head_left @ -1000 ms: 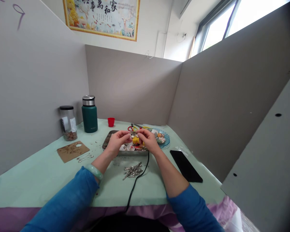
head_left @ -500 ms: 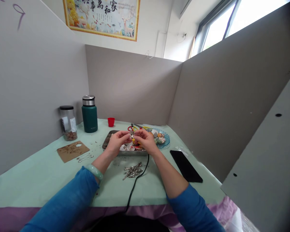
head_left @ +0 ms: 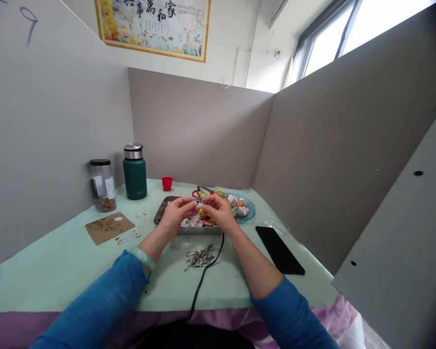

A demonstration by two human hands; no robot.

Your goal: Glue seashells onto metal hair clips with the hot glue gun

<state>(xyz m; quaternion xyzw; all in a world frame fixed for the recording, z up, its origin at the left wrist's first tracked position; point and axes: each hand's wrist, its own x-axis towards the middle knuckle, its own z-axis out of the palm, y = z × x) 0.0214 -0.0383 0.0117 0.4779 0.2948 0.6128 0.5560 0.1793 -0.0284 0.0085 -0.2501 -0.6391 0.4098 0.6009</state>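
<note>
Two bare hands are working close together above a metal tray (head_left: pixel 199 230). The left hand (head_left: pixel 179 214) is pinching a small white piece (head_left: pixel 196 205), its grip clamped thumb to forefinger; the right hand (head_left: pixel 219 212) is bringing its fingertips close to the same piece, though whether that grip is closing on it cannot be told. The piece is sitting between the two hands, over the tray, presumably so that anything slipping would be landing inside. Assorted small pieces (head_left: pixel 194 222) are lying in the tray, partly hidden by the fingers. A pile of metal clips (head_left: pixel 199 257) is resting on the surface (head_left: pixel 51 283) nearer the wearer, probably for easy reach, with a black cable (head_left: pixel 199 286) running beside it.

Counted: one blue plate (head_left: pixel 252 213) is holding a heap of decorated bits beyond the right hand; one flat black object (head_left: pixel 280 249) is lying at the right; one cardboard sheet (head_left: pixel 101 230) is lying at the left. One green bottle (head_left: pixel 134 179), one lidded jar (head_left: pixel 102 186) and one red cup (head_left: pixel 167 184) are standing farther back. Safety pins (head_left: pixel 128 237) are overlapping, and clips tangling, too closely for counting.
</note>
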